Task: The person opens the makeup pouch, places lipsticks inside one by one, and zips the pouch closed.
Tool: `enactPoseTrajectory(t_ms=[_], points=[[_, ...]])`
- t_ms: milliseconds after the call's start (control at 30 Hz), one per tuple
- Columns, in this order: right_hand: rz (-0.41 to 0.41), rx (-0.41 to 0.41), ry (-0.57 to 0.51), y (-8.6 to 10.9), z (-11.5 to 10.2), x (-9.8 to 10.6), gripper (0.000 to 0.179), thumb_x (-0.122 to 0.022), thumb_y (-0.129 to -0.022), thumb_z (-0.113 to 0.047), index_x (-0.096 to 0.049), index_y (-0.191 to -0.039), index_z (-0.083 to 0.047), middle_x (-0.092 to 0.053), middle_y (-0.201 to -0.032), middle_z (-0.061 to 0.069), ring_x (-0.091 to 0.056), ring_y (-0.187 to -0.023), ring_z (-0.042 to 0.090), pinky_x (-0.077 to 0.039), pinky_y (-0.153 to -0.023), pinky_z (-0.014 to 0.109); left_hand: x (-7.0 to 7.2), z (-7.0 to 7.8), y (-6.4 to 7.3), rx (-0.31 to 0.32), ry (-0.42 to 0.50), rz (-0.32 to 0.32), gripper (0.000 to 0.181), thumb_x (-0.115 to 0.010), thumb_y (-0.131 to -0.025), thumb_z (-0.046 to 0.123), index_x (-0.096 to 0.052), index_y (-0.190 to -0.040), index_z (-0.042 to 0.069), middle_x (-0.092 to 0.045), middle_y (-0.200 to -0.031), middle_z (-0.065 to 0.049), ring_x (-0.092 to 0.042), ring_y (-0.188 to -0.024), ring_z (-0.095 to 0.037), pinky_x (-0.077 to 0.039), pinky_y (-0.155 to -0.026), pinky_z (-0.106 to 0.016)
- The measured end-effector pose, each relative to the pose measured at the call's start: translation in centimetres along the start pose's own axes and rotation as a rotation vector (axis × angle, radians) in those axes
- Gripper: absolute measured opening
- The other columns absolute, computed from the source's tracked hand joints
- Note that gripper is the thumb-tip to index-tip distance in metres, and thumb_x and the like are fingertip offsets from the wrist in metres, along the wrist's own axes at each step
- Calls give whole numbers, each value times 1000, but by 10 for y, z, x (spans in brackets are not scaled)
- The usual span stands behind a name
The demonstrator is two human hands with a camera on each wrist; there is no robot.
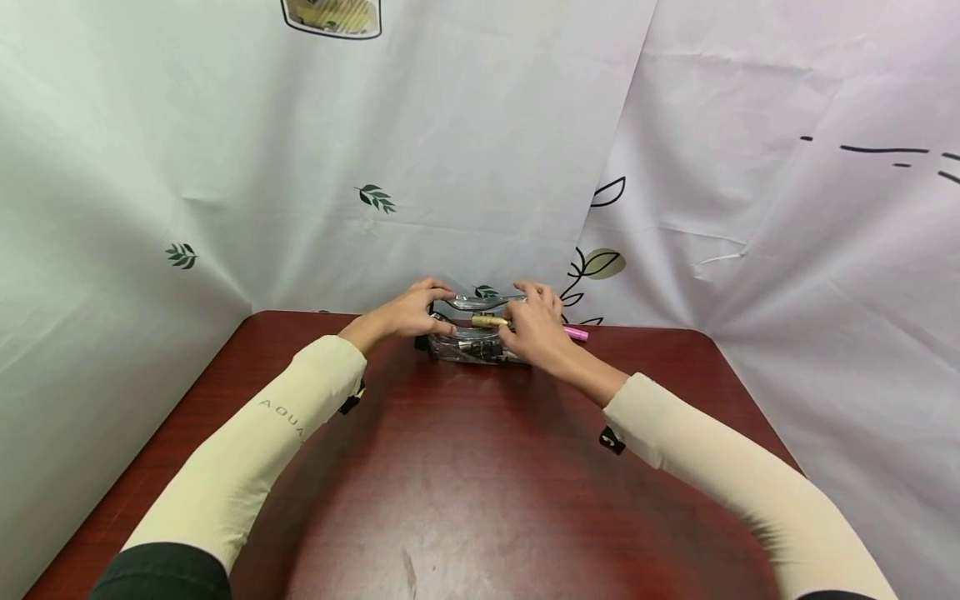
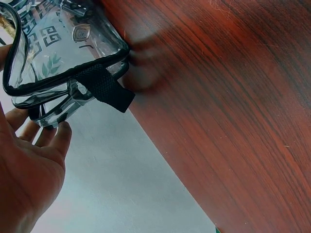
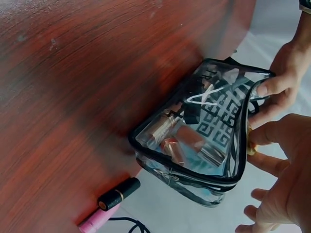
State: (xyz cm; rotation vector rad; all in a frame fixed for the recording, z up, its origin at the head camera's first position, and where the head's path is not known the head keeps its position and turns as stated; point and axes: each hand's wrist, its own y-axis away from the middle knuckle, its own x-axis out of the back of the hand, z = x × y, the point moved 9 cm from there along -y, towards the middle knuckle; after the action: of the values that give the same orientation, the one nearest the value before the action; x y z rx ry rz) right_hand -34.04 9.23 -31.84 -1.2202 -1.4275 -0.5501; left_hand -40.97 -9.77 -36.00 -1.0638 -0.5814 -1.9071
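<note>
A clear cosmetic bag (image 1: 480,350) with black trim and a dark printed pattern stands at the back of the table, its top parted. My left hand (image 1: 411,312) holds the bag's left end, thumb at the near rim and fingers at the far rim; in the left wrist view the fingertips (image 2: 60,133) touch its clear side. Over the opening, my right hand (image 1: 538,329) pinches a small gold tube (image 1: 489,320) between thumb and finger, the other fingers spread. Several small cosmetics, among them a reddish-capped bottle (image 3: 172,150), show through the bag's wall (image 3: 218,119).
Right of the bag lie a pink tube (image 1: 576,333) and a black tube with a gold band (image 3: 119,192). A thin black cord-like line (image 3: 133,222) shows near them. White printed cloth (image 1: 465,150) hangs behind the reddish-brown table (image 1: 480,483).
</note>
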Motion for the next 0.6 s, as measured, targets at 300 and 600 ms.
enactPoseTrajectory(t_ms=[300,600], points=[[-1,-4,21,-4,-3,-7,20,-69,-106,-19,-83,-110,-5,-49,-172,24,-36,-160,50,-25,-133,73,1,0,0,-3,-12,2,86,-79,-99,39,-49,-169,0,-38,-177,-21,-31,-168,-45,-33,-135,-67],[-12,-12,11,-8,-5,-11,21,-68,-106,-20,-82,-111,-6,-47,-174,25,-35,-160,50,-24,-133,73,2,1,-1,-12,-26,9,85,-79,-99,39,-50,-168,0,-40,-176,-22,-32,-167,-46,-33,-134,-67]])
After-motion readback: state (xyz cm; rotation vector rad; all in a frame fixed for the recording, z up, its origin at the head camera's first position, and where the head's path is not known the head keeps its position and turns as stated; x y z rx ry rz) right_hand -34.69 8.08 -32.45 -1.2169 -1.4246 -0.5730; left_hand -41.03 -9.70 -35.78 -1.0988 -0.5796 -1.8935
